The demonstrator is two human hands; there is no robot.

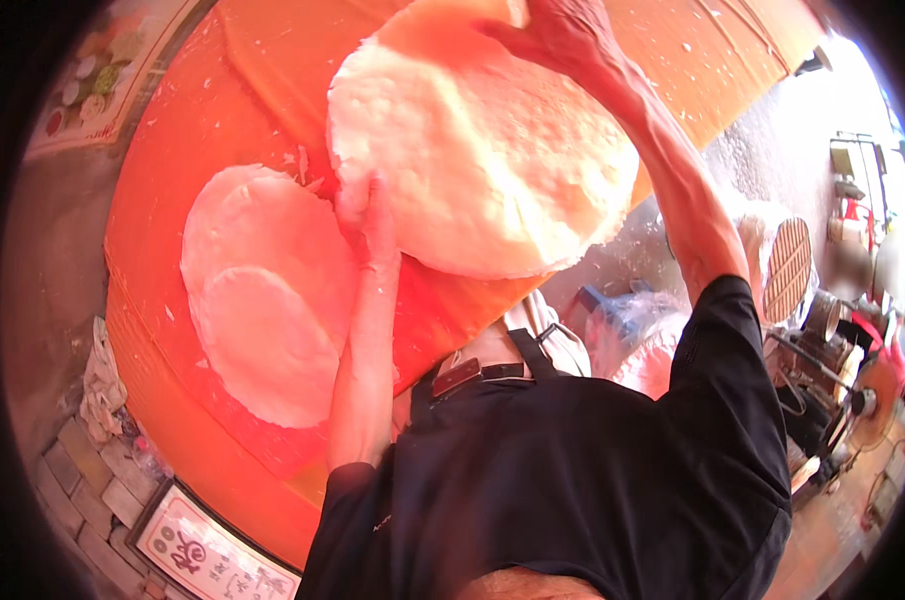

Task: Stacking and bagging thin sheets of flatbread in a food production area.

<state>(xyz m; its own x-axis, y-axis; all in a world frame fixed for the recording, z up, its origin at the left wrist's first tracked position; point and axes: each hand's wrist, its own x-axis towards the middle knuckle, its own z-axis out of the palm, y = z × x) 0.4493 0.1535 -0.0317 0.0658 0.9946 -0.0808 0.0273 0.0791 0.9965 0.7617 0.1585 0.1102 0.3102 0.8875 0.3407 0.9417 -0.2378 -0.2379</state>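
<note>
A large, pale, round dough sheet [483,160] lies over the upper middle of the orange-covered table [148,220], reaching its edge. My left hand [368,220] is closed on the sheet’s lower left rim, its fingertips partly hidden. My right hand [558,35] is at the far right part of the sheet, thumb stretched out over it and other fingers apart, partly cut off by the frame. At lower left on the table, two overlapping thinner dough rounds [253,320] lie flat, partly behind my left forearm.
A framed sign [213,550] stands below the table’s left side, beside paving bricks and a rag [103,380]. At right are clear plastic bags [623,330], a round slatted wooden board [788,270] and metal machinery [823,380]. A picture panel [93,90] is at upper left.
</note>
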